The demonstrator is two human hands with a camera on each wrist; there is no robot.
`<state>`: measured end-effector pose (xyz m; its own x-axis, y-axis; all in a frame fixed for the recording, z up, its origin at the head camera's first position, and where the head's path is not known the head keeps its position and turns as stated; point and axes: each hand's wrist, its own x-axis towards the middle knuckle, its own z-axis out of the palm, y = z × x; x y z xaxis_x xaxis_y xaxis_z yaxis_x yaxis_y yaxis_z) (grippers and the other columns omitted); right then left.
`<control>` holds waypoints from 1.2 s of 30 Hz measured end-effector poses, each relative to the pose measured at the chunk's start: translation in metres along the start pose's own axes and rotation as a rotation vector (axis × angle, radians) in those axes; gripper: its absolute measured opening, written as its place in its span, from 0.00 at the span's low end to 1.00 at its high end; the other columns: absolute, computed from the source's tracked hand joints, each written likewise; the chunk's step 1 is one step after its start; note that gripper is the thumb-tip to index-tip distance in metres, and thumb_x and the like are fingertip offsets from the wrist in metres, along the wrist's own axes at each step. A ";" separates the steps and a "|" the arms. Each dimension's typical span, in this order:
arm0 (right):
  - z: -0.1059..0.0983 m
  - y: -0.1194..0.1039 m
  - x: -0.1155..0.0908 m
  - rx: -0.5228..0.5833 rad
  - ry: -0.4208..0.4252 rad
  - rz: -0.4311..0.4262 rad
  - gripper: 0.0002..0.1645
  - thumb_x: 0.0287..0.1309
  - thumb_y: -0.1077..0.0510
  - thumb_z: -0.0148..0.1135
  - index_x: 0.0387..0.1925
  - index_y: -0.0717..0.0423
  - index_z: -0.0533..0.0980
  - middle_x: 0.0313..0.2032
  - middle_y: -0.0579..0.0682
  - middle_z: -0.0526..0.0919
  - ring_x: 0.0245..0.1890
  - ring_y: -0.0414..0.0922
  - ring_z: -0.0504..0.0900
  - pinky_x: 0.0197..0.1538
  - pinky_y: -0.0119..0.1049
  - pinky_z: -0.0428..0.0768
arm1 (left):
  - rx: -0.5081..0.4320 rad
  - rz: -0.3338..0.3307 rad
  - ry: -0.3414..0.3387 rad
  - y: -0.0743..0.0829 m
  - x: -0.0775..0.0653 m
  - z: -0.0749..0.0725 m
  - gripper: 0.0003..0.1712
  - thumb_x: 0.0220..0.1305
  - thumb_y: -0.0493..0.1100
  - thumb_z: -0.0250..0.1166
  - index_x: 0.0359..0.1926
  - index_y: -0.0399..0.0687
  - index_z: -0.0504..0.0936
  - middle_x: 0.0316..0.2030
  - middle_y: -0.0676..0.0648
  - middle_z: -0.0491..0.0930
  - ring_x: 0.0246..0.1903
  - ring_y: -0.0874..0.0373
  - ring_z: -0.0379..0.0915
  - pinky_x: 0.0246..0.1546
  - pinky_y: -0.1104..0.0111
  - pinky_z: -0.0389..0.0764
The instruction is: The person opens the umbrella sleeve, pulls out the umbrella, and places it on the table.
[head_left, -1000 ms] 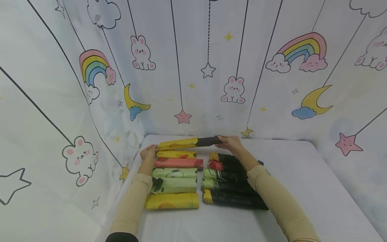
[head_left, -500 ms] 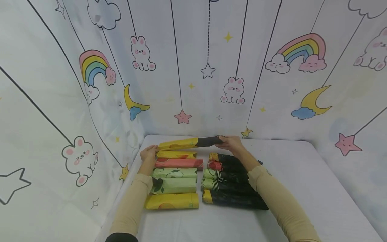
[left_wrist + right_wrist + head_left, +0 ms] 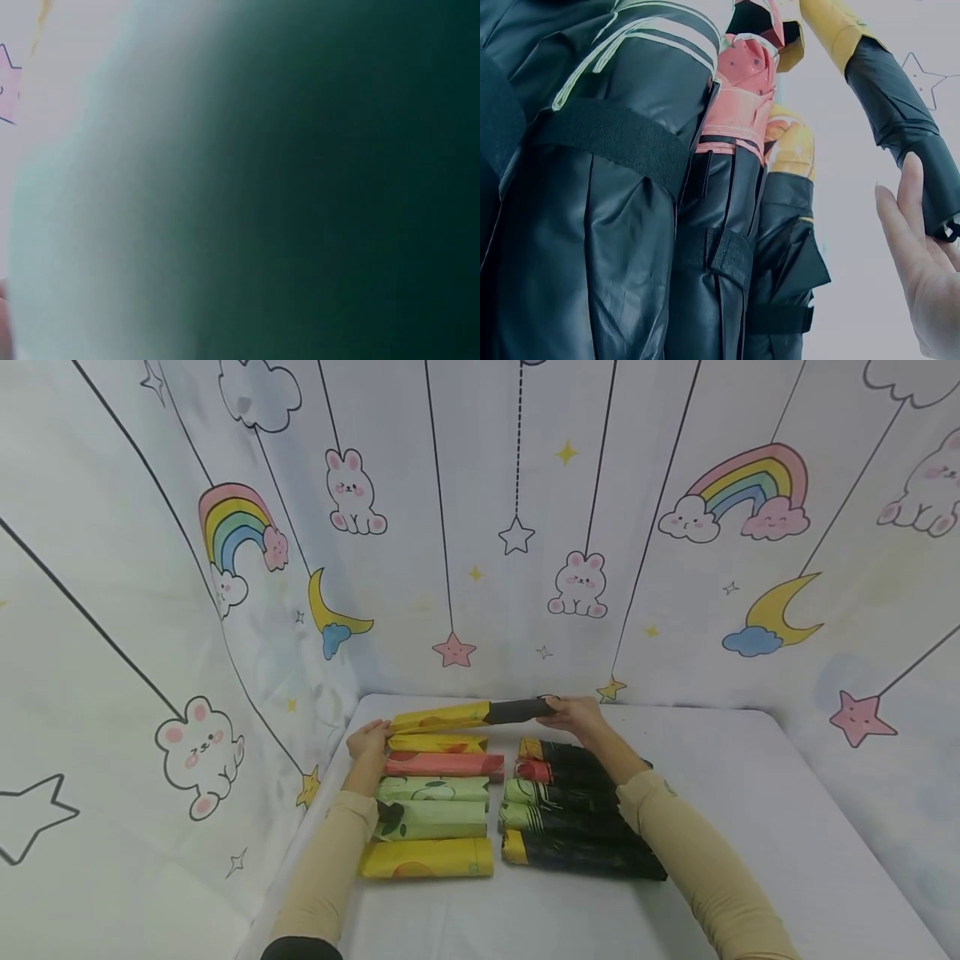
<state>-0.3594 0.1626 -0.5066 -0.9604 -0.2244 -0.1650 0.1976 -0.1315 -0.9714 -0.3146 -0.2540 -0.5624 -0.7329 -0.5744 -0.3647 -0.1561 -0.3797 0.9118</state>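
Observation:
What looks like a folded umbrella (image 3: 513, 712), black at the right and in a yellow fruit-print sleeve at the left, is held raised at the back of the table. My left hand (image 3: 367, 740) grips its yellow end. At the black end, my right hand (image 3: 573, 717) holds it; in the right wrist view two fingers of that hand (image 3: 930, 292) lie nearly straight along the black part. Below are a column of fruit-print sleeves (image 3: 435, 818) and, beside it, a column of black folded umbrellas (image 3: 577, 852). A blurred dark surface fills most of the left wrist view.
A white-covered table (image 3: 750, 827) carries everything. Behind and left hangs a white curtain (image 3: 480, 602) printed with rabbits, stars and rainbows. The right wrist view shows strapped black umbrellas (image 3: 630, 217) close to the right forearm.
Almost nothing differs. Both hands keep hold of the raised umbrella, the right hand shifting very slightly, and the columns stay as they were.

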 end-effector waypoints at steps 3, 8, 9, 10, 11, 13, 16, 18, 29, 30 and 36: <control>-0.002 0.000 -0.001 -0.018 0.006 0.004 0.40 0.73 0.57 0.65 0.74 0.76 0.59 0.70 0.71 0.70 0.59 0.65 0.81 0.63 0.50 0.81 | 0.007 -0.004 0.011 -0.002 0.003 0.000 0.26 0.63 0.25 0.68 0.62 0.37 0.83 0.58 0.41 0.85 0.46 0.57 0.85 0.32 0.73 0.85; -0.004 -0.001 -0.002 -0.072 0.012 0.011 0.44 0.74 0.53 0.65 0.76 0.73 0.57 0.72 0.68 0.69 0.57 0.58 0.85 0.70 0.50 0.75 | -0.007 0.013 0.013 -0.001 0.002 0.001 0.25 0.62 0.24 0.68 0.61 0.35 0.83 0.58 0.39 0.84 0.49 0.54 0.84 0.35 0.73 0.87; -0.005 -0.002 -0.003 -0.076 0.006 0.010 0.44 0.74 0.53 0.64 0.77 0.73 0.56 0.72 0.69 0.68 0.57 0.58 0.85 0.71 0.50 0.74 | -0.009 0.012 0.011 -0.001 0.001 0.001 0.26 0.62 0.24 0.68 0.62 0.35 0.83 0.58 0.39 0.84 0.50 0.54 0.83 0.36 0.74 0.87; -0.006 -0.002 -0.003 -0.072 0.002 0.008 0.44 0.74 0.54 0.63 0.77 0.73 0.55 0.72 0.70 0.68 0.57 0.59 0.84 0.72 0.50 0.73 | -0.009 0.012 0.010 0.000 0.000 0.001 0.26 0.62 0.23 0.68 0.62 0.35 0.82 0.59 0.38 0.84 0.51 0.53 0.83 0.36 0.74 0.87; -0.007 -0.002 -0.004 -0.068 -0.003 0.008 0.44 0.75 0.54 0.63 0.77 0.73 0.54 0.72 0.70 0.68 0.58 0.59 0.84 0.73 0.50 0.72 | -0.015 0.010 0.006 0.001 -0.001 0.002 0.26 0.62 0.23 0.68 0.62 0.35 0.82 0.59 0.38 0.84 0.52 0.53 0.83 0.37 0.74 0.87; -0.009 -0.003 -0.005 -0.049 -0.005 0.004 0.44 0.75 0.55 0.63 0.77 0.74 0.53 0.71 0.71 0.68 0.59 0.62 0.82 0.72 0.51 0.72 | -0.024 0.006 0.002 0.002 -0.003 0.001 0.27 0.62 0.23 0.67 0.63 0.35 0.82 0.59 0.39 0.83 0.52 0.54 0.83 0.37 0.74 0.87; -0.011 -0.003 -0.006 -0.045 -0.008 0.001 0.44 0.75 0.55 0.62 0.77 0.74 0.53 0.69 0.72 0.69 0.60 0.63 0.81 0.71 0.51 0.74 | -0.045 0.002 -0.005 0.004 -0.006 0.000 0.29 0.62 0.22 0.67 0.65 0.35 0.80 0.60 0.39 0.83 0.52 0.55 0.84 0.37 0.73 0.87; -0.012 -0.003 -0.007 -0.047 -0.009 -0.002 0.43 0.75 0.55 0.62 0.76 0.75 0.55 0.67 0.73 0.71 0.59 0.63 0.81 0.69 0.51 0.76 | -0.049 -0.003 -0.014 0.003 -0.004 -0.001 0.29 0.63 0.23 0.67 0.66 0.35 0.79 0.60 0.40 0.83 0.50 0.56 0.84 0.37 0.73 0.87; -0.022 -0.003 -0.008 -0.073 -0.006 -0.008 0.39 0.75 0.54 0.62 0.76 0.71 0.59 0.77 0.64 0.59 0.60 0.62 0.81 0.66 0.48 0.80 | -0.036 -0.021 -0.055 -0.004 0.006 -0.002 0.31 0.65 0.24 0.65 0.69 0.37 0.77 0.61 0.40 0.82 0.52 0.55 0.84 0.24 0.74 0.79; -0.023 -0.004 -0.009 -0.075 -0.006 -0.008 0.40 0.75 0.54 0.62 0.76 0.71 0.58 0.78 0.64 0.59 0.60 0.63 0.81 0.67 0.48 0.79 | -0.037 -0.021 -0.055 -0.004 0.005 -0.002 0.31 0.65 0.24 0.65 0.69 0.38 0.77 0.61 0.40 0.82 0.52 0.55 0.84 0.23 0.73 0.78; -0.025 -0.004 -0.011 -0.052 0.002 -0.001 0.40 0.76 0.55 0.62 0.76 0.71 0.58 0.79 0.65 0.55 0.61 0.64 0.80 0.73 0.50 0.72 | -0.018 -0.010 -0.045 -0.004 0.004 -0.001 0.30 0.65 0.24 0.66 0.68 0.37 0.78 0.61 0.40 0.83 0.56 0.53 0.83 0.25 0.74 0.81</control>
<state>-0.3548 0.1900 -0.5049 -0.9612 -0.2220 -0.1639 0.1859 -0.0818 -0.9792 -0.3163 -0.2555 -0.5676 -0.7605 -0.5373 -0.3647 -0.1523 -0.3984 0.9045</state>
